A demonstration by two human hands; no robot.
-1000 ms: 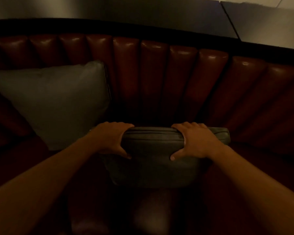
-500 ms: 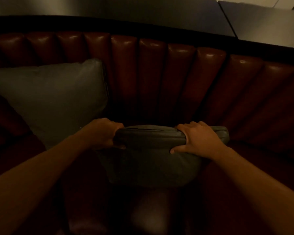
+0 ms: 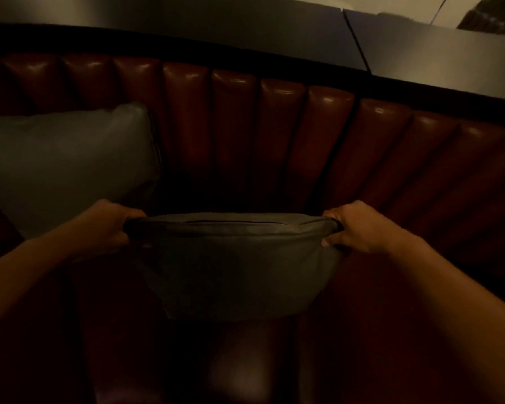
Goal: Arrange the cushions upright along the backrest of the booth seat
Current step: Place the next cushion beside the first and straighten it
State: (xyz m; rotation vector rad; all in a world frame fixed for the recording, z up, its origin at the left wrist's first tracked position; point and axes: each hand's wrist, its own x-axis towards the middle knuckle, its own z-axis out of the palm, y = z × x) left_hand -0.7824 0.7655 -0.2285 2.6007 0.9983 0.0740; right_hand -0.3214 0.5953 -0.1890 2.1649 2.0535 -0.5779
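My left hand [image 3: 108,225] and right hand [image 3: 359,225] grip the top corners of a grey fabric cushion [image 3: 233,266], upright before the red leather channelled backrest [image 3: 274,135].

1 head-worn wide-angle view looks forward and steeply down from above the booth seat [image 3: 245,360], facing its ribbed red backrest [image 3: 233,135]. It sits close: both forearms enter from the bottom corners, and a dark ledge [image 3: 187,30] crosses the top.
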